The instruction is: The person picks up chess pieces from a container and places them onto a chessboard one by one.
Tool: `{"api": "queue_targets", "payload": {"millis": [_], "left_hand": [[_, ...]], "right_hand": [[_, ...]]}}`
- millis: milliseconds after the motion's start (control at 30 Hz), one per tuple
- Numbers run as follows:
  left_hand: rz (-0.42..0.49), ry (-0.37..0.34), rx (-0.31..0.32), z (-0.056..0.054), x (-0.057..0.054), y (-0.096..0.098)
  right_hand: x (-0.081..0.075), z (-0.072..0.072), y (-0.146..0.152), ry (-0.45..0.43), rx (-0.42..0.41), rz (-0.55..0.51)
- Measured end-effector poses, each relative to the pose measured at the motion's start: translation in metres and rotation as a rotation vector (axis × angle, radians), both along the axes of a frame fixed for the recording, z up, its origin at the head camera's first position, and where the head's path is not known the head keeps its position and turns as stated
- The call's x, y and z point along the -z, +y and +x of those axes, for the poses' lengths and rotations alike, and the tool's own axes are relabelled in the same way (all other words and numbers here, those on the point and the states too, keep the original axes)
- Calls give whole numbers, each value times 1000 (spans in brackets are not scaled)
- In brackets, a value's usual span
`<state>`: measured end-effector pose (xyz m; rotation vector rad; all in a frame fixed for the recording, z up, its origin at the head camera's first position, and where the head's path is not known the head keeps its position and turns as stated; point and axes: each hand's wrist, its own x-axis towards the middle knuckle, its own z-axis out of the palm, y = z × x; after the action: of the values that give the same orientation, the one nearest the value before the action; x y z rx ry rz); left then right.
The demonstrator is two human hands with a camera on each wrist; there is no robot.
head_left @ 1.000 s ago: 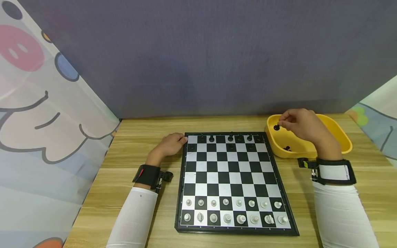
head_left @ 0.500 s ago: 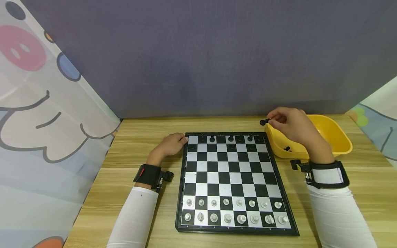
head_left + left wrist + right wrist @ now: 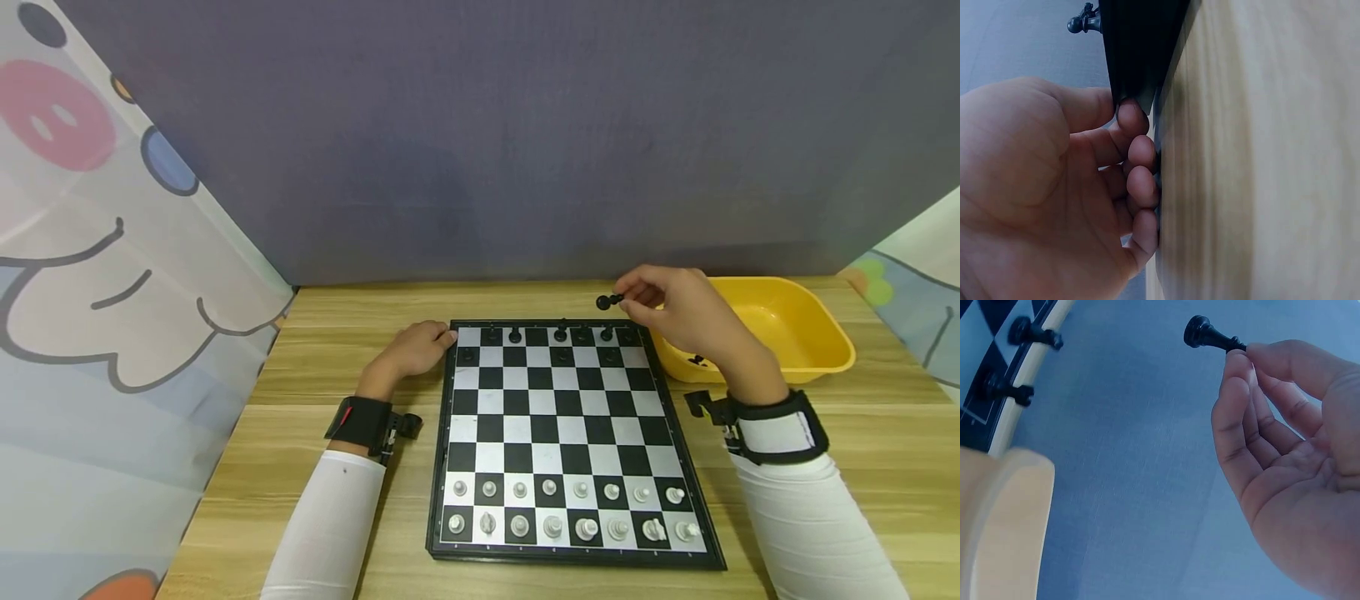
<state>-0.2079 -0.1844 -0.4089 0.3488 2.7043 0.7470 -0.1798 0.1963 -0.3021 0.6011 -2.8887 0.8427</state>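
Note:
Between its thumb and fingertips my right hand (image 3: 682,312) pinches a black chess piece (image 3: 1197,331) by its narrow end, round base pointing left. In the head view this hand is raised near the far right corner of the chessboard (image 3: 555,404), overlapping the yellow bin's left end. My left hand (image 3: 411,350) grips the board's far left corner, thumb on top and curled fingertips beneath, as the left wrist view shows. Several black pieces (image 3: 560,334) stand on the far rows. White pieces (image 3: 552,526) fill the two near rows.
The yellow plastic bin (image 3: 806,369) stands right of the board, with small black pieces (image 3: 697,360) inside. A grey panel (image 3: 480,150) rises behind the wooden table (image 3: 315,350). Cartoon-printed sheets (image 3: 97,333) border both sides.
My right hand has lifted the black chess piece out of the yellow bin and moved left toward the board's far right corner. The left hand keeps its place on the board.

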Motion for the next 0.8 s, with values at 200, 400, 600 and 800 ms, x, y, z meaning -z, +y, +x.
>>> {"api": "queue_targets", "payload": {"millis": [200, 400, 600, 800], "left_hand": [[-2, -2, 6, 0, -1, 0], [0, -6, -3, 2, -2, 0], [5, 1, 0, 2, -1, 0], [5, 3, 5, 1, -2, 0]], "right_hand": [[0, 2, -12, -11, -19, -8], [5, -3, -30, -30, -51, -2], [8, -9, -45, -15, -95, 20], [15, -18, -55, 8, -114, 81]]}}
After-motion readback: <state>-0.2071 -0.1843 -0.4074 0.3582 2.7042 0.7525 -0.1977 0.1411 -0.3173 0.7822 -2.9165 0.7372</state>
